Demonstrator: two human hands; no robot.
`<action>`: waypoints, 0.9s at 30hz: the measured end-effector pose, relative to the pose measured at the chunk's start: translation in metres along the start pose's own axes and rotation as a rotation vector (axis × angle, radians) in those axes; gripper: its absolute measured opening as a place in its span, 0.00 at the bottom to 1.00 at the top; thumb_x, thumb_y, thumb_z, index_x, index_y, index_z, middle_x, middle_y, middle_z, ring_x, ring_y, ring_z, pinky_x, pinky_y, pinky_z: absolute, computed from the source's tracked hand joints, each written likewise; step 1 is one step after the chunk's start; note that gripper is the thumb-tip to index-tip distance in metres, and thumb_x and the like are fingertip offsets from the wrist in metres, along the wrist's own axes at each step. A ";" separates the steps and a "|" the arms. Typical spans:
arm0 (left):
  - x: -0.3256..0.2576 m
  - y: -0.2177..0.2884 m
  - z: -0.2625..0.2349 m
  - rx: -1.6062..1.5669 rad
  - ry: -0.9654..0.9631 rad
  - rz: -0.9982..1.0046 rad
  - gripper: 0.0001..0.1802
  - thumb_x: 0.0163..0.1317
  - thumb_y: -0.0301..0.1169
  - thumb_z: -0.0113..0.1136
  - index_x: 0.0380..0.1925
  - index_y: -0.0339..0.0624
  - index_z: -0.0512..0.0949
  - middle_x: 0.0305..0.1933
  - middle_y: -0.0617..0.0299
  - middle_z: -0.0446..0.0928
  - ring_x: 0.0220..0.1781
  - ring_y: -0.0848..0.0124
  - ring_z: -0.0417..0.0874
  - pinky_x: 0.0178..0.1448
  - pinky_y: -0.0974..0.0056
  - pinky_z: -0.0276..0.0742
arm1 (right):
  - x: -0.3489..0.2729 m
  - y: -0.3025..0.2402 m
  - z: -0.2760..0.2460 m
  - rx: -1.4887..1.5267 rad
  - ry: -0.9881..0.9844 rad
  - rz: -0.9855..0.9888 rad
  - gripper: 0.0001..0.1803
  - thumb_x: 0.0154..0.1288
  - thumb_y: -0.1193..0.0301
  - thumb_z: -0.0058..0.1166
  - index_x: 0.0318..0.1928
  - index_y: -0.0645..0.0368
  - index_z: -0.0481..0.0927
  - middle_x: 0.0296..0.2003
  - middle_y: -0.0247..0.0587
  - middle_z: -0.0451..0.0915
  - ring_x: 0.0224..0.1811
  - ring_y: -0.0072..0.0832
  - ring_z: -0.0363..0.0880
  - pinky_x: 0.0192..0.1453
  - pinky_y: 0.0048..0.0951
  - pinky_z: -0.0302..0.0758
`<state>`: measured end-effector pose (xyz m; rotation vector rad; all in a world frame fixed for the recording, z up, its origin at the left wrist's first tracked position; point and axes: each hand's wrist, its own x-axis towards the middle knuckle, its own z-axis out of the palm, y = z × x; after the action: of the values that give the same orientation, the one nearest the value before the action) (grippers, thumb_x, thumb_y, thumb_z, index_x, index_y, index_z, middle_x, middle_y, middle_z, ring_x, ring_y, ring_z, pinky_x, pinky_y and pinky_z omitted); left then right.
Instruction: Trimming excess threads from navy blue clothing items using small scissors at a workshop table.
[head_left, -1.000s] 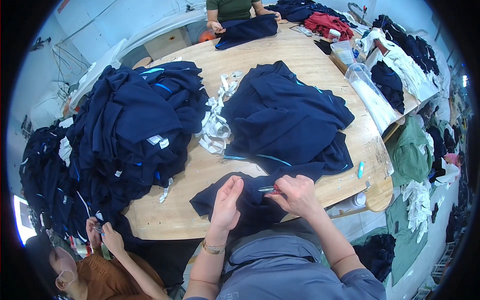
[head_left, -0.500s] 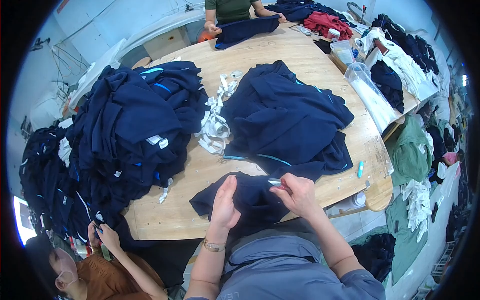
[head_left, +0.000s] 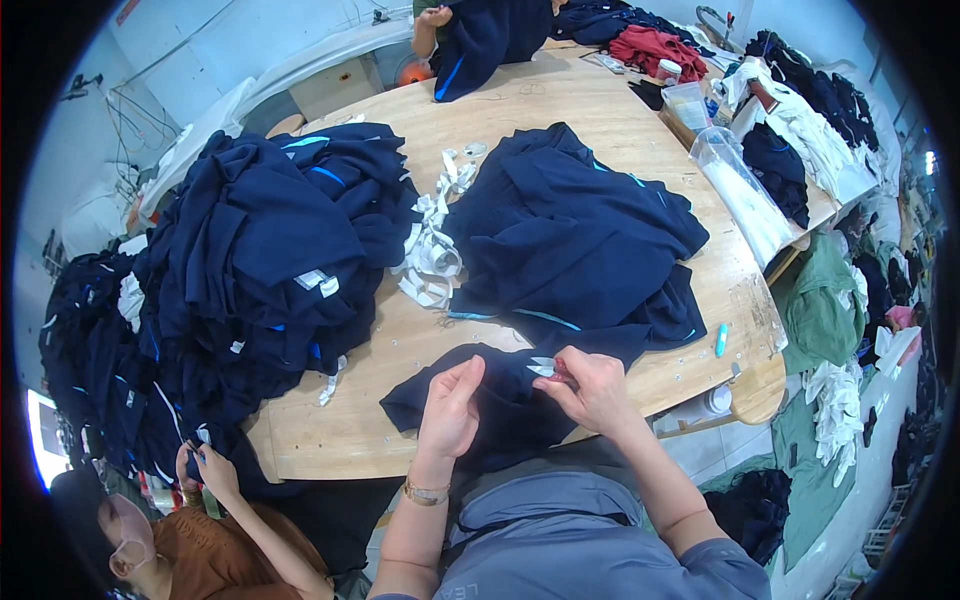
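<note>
A dark navy garment (head_left: 480, 395) lies at the near edge of the wooden table (head_left: 400, 340), partly over my lap. My left hand (head_left: 450, 410) presses flat on its cloth with the fingers together. My right hand (head_left: 590, 385) pinches a small metal snipper with a reddish handle (head_left: 548, 368) against the garment's edge. Just beyond them rests a flat pile of navy garments with light blue trim (head_left: 570, 240).
A big heap of navy garments (head_left: 260, 270) fills the table's left side, with a heap of white labels (head_left: 430, 250) beside it. A light blue marker (head_left: 721, 340) lies near the right edge. A seated person (head_left: 210, 540) works at lower left; another holds a navy garment (head_left: 480, 40) at the far end.
My left hand has lifted slightly and flattened on the cloth. My right hand has shifted the snipper a little along the garment's edge. The far person has raised their navy garment.
</note>
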<state>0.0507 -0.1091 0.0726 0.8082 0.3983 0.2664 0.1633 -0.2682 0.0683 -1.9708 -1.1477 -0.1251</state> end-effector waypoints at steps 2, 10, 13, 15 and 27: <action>0.000 -0.001 -0.005 0.000 -0.012 -0.002 0.11 0.68 0.32 0.51 0.30 0.41 0.79 0.30 0.73 0.75 0.33 0.86 0.69 0.40 0.77 0.63 | 0.002 -0.001 -0.002 -0.007 -0.008 -0.013 0.19 0.56 0.55 0.59 0.25 0.57 0.70 0.16 0.37 0.73 0.16 0.34 0.73 0.22 0.30 0.67; -0.001 0.009 -0.005 0.204 -0.087 -0.040 0.16 0.69 0.36 0.49 0.34 0.36 0.80 0.32 0.69 0.78 0.32 0.85 0.70 0.38 0.77 0.65 | 0.016 0.000 -0.021 0.076 -0.450 0.029 0.21 0.61 0.52 0.51 0.29 0.59 0.71 0.19 0.44 0.73 0.22 0.44 0.73 0.25 0.35 0.67; 0.000 0.012 -0.005 0.330 -0.109 -0.081 0.18 0.69 0.39 0.48 0.34 0.34 0.80 0.32 0.69 0.78 0.31 0.85 0.69 0.38 0.78 0.65 | 0.022 -0.002 -0.029 0.087 -0.533 0.003 0.22 0.62 0.50 0.50 0.29 0.58 0.72 0.19 0.45 0.73 0.22 0.45 0.74 0.26 0.36 0.67; 0.000 0.017 0.003 0.449 -0.117 -0.038 0.21 0.69 0.41 0.48 0.32 0.34 0.80 0.27 0.73 0.76 0.26 0.86 0.65 0.32 0.78 0.62 | 0.025 -0.003 -0.033 0.039 -0.553 -0.016 0.22 0.61 0.50 0.50 0.29 0.58 0.72 0.19 0.45 0.73 0.23 0.45 0.74 0.26 0.37 0.67; 0.004 0.020 0.007 0.678 -0.151 0.000 0.24 0.69 0.44 0.47 0.23 0.36 0.78 0.20 0.77 0.66 0.23 0.86 0.58 0.26 0.76 0.55 | 0.035 -0.008 -0.036 -0.054 -0.568 -0.151 0.25 0.61 0.46 0.47 0.29 0.56 0.75 0.17 0.42 0.74 0.21 0.42 0.75 0.23 0.37 0.67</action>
<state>0.0560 -0.0987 0.0912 1.4833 0.3467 0.0616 0.1889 -0.2680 0.1128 -2.0246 -1.6666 0.3523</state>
